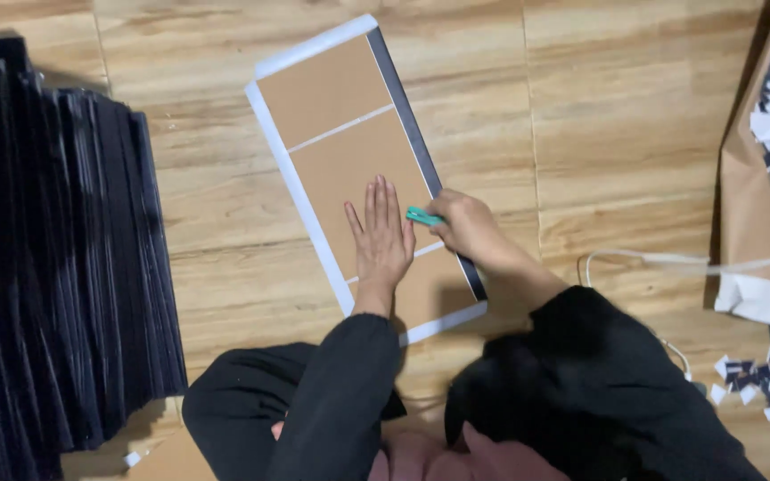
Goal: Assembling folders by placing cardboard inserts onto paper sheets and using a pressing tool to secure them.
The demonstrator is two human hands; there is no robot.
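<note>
Two hands | left hand flat on brown panel | right hand gripping teal tool

On the wooden floor lies a brown board with white and dark edges. The left hand presses flat on the board; the right hand, at the board's dark right edge, grips a teal tool. Well left of the board stands a stack of dark sheets; far right, paper scraps.
</note>
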